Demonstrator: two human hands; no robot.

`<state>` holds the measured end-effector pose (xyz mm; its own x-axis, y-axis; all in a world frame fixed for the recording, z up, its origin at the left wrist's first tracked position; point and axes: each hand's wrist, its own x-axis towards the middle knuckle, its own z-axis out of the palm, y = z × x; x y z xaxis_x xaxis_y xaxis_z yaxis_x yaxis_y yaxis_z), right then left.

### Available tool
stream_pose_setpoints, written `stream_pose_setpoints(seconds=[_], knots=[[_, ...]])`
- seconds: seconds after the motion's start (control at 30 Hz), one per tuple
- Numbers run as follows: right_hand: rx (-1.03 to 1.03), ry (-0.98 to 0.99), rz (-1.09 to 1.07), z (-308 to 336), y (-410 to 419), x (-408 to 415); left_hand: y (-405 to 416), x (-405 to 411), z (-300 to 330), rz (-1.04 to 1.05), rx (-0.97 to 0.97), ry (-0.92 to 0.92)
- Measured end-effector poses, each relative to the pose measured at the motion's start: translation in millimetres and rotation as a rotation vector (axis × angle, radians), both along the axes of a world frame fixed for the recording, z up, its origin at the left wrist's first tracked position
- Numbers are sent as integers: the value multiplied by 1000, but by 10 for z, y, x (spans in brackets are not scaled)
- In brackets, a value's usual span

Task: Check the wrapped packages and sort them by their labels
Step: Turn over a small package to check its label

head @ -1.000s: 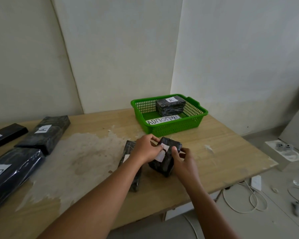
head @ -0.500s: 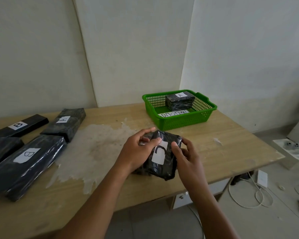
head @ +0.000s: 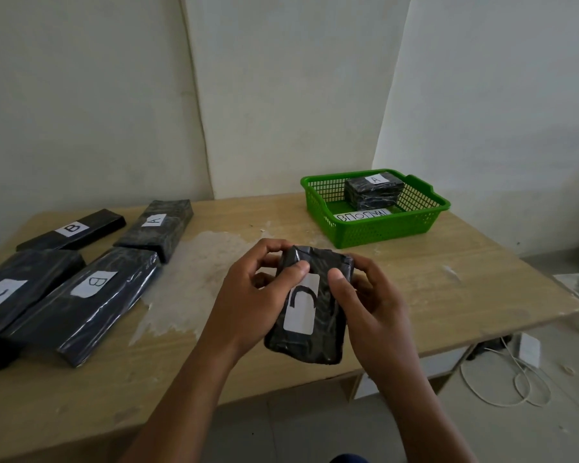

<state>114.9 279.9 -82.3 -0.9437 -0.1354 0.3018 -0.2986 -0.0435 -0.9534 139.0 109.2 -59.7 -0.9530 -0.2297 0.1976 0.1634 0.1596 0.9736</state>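
— Hands: left hand (head: pixel 248 295) and right hand (head: pixel 371 305) both grip the C package (head: pixel 306 312), lifted above the table's (head: pixel 448 295) near edge.

— Risk?

— Slick wrap could slip. Or it lands in the basket (head: pixel 381 228), far right, with the A package (head: pixel 371 192).

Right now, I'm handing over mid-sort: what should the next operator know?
Hands: left hand and right hand both grip the C package above the table.
Left side of table: far B package, A package, C pack, near B package.
Basket: one A pack inside.
Left: place the held C, probably beside the other C.
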Motion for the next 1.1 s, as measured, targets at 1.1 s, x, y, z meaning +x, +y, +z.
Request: stream_pose_setpoints(seconds=[1.1], knots=[[114, -158, 120, 165, -41, 49, -106, 126, 46, 102, 72, -73]])
